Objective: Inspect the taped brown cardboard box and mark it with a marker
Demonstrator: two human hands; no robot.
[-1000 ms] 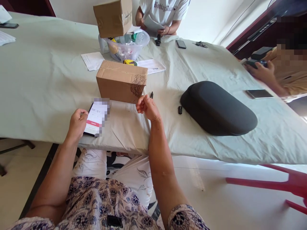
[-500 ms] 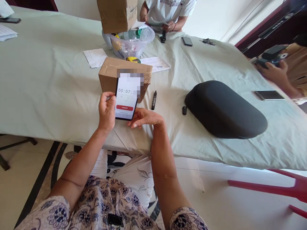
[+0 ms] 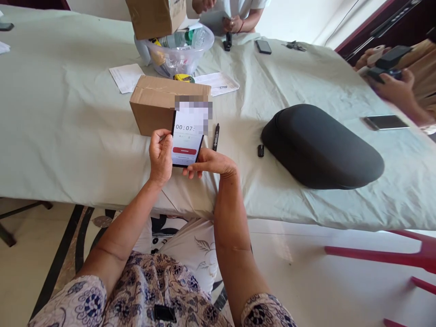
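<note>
My left hand [image 3: 161,156] is closed around the left edge of a smartphone [image 3: 185,136], its thumb along the side. The phone is tilted up toward me and shows a timer with a red button; its top is blurred out. At the lower right corner, my right hand [image 3: 213,162] also grips the phone, with the thumb at the bottom edge and fingers partly hidden beneath. Behind the phone stands a closed cardboard box [image 3: 153,106], partly covered by it. An uncapped black marker [image 3: 216,136] lies just right of the phone, and its cap [image 3: 260,151] lies farther right.
A dark rounded case [image 3: 323,145] rests on the cloth-covered table [image 3: 68,113]. Behind the box are a plastic basket [image 3: 200,47] of bottles, another carton [image 3: 156,18], a yellow tape measure [image 3: 184,78] and papers [image 3: 126,78]. Two people sit around the table; another phone [image 3: 386,122] lies right.
Both hands and the phone have shifted slightly right, uncovering more of the box. My right thumb has come onto the phone's lower corner. The camera view has moved a little.
</note>
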